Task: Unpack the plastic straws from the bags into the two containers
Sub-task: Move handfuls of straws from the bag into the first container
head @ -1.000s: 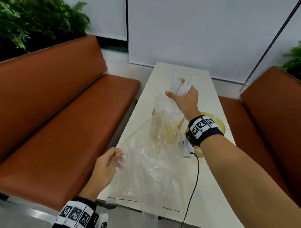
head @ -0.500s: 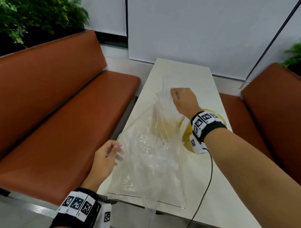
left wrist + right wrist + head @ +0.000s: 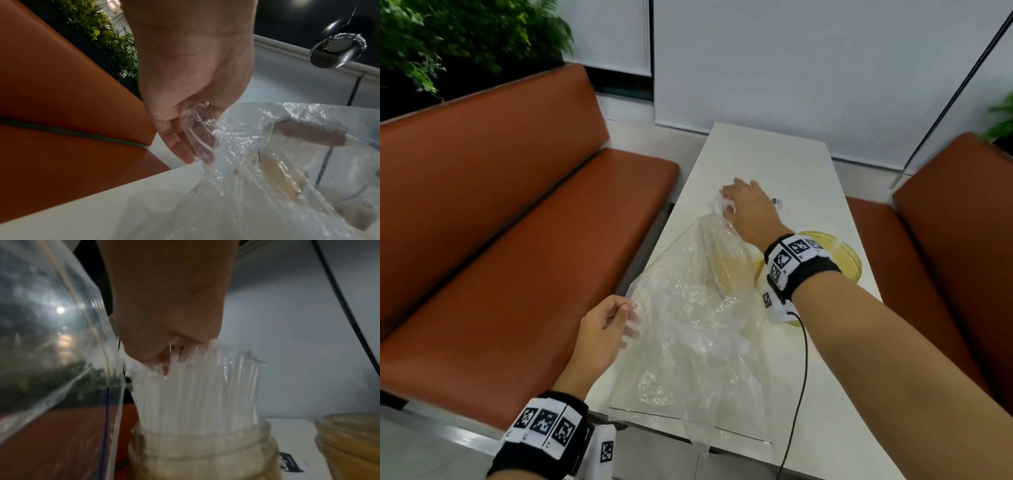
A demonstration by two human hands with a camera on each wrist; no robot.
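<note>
From the head view, the white surface (image 3: 767,164) ran between two orange benches, and a large clear plastic bag (image 3: 688,335) lay crumpled over its near end. The left hand (image 3: 602,329) sat at the bag's left edge, its fingers curled on the film. Beyond the bag, the right hand (image 3: 750,212) reached palm-down over the far jar (image 3: 732,263), which showed yellowish through the bag film. A second amber container (image 3: 849,257) stood to the right of that jar, partly hidden by the right wristband.

The left wrist view showed the left hand (image 3: 185,97) with a fold of the bag (image 3: 257,178) gathered between its fingers (image 3: 180,146) and palm, a holding grip, just above the surface edge (image 3: 102,194).

In the right wrist view, the right hand (image 3: 170,313) had its grip closed over the top ends of a bundle of clear plastic straws (image 3: 197,394). The straws stood upright with their lower ends inside the jar (image 3: 203,456). The bag (image 3: 51,337) hung to the left of the jar, and the second container (image 3: 349,443) stood to its right.
</note>
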